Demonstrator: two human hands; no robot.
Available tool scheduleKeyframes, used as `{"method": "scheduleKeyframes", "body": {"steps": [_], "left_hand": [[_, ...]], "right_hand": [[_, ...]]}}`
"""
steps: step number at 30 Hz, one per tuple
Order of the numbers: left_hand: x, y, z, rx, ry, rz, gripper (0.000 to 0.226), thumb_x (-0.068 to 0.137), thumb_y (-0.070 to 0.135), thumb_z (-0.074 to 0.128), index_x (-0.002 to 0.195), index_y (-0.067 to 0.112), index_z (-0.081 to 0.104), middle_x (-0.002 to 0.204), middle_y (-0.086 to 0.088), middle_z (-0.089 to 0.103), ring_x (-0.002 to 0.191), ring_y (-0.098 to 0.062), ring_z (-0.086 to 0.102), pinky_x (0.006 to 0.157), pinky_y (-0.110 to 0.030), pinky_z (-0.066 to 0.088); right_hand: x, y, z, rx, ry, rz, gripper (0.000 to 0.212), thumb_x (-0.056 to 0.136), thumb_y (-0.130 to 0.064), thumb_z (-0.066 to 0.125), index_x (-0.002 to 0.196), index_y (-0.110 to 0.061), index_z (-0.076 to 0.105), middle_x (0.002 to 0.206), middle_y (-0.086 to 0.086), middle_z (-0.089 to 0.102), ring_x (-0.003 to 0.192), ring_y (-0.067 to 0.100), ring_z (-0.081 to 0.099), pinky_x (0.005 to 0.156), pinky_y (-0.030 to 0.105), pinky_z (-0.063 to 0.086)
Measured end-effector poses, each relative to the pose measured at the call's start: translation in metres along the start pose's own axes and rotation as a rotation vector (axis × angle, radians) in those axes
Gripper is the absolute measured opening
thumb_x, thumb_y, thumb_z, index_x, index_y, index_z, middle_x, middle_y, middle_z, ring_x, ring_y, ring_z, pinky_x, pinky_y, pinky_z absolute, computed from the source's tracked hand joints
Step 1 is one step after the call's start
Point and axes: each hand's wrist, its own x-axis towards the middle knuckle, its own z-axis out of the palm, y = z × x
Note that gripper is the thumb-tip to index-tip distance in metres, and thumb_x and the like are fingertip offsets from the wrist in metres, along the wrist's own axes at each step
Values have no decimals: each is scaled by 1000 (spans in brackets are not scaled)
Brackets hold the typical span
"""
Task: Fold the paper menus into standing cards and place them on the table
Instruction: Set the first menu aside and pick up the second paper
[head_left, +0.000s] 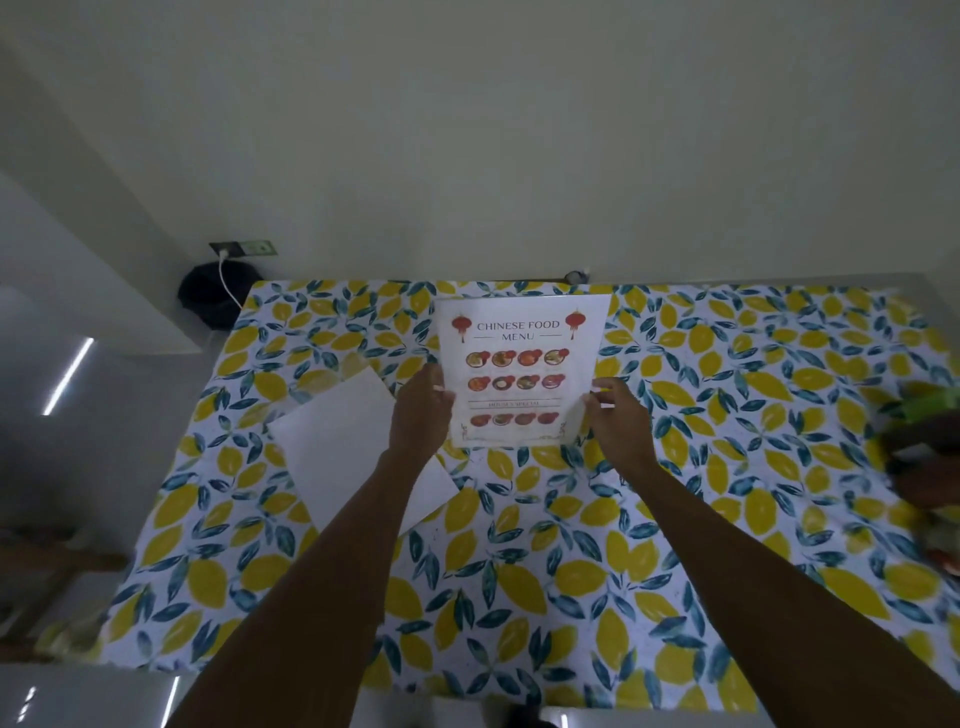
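1. The left hand (421, 410) gripped the left edge of the printed menu (522, 371), thumb laid across the front of the sheet and the other fingers hidden behind it.
2. The right hand (618, 415) pinched the menu's lower right edge, fingertips (597, 387) bunched on the paper where that corner curled slightly forward.
3. The menu was held between both hands, unfolded, its printed face toward the camera: the heading "CHINESE FOOD MENU" between two red lanterns, then rows of dish pictures below.
4. It sat over the far middle of the table (519, 597), close to the wall (467, 130); whether its bottom edge touched the cloth could not be told.
5. Blank white sheets (337, 441) lay flat on the table just left of the menu, partly under the left forearm.
6. A cloth with yellow lemons and blue leaves covered the table.
7. At the right edge, blurred green and dark objects (924, 447) rested on the cloth, too unclear to identify.
8. Beyond the table's far left corner, a dark round object (213, 296) stood below a wall socket (241, 248) with a white cable plugged in.
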Motion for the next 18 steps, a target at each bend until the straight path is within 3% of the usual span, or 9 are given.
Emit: {"method": "scheduleKeyframes", "body": {"steps": [3, 8, 11, 14, 18], "left_hand": [[-4, -4, -8, 22, -26, -13, 38, 85, 24, 65, 119, 13, 53, 119, -11, 63, 108, -30, 61, 89, -42, 51], [-34, -30, -41, 252, -76, 70, 47, 90, 36, 63, 128, 11, 50, 125, -16, 54, 117, -35, 54, 96, -48, 48], [-56, -55, -64, 365, -83, 76, 48, 91, 47, 59, 125, 12, 52, 119, -15, 54, 111, -34, 56, 92, -47, 49], [-76, -84, -84, 445, -95, 48, 54, 92, 57, 50, 124, 13, 53, 118, -15, 53, 108, -34, 57, 90, -45, 48], [-97, -124, -111, 569, -92, 43, 57, 92, 62, 45, 125, 16, 51, 119, -14, 52, 109, -34, 55, 91, -47, 46]], "right_hand": [[-10, -4, -7, -68, -11, -4, 34, 95, -22, 59, 126, -9, 52, 114, 10, 70, 81, 20, 65, 55, 14, 44], [-51, -12, 2, -223, -88, -26, 35, 90, -23, 63, 121, -10, 55, 116, 13, 68, 100, 29, 66, 81, 35, 49], [-82, -24, 15, -352, -134, -131, 32, 90, -26, 63, 118, -13, 57, 115, 10, 67, 105, 28, 64, 84, 36, 49], [-108, -39, 33, -510, -222, -239, 40, 92, -29, 59, 128, -13, 52, 121, 11, 63, 112, 29, 60, 91, 41, 50], [-133, -66, 63, -727, -335, -314, 39, 94, -35, 52, 128, -17, 47, 117, 11, 58, 111, 32, 55, 86, 45, 52]]}}
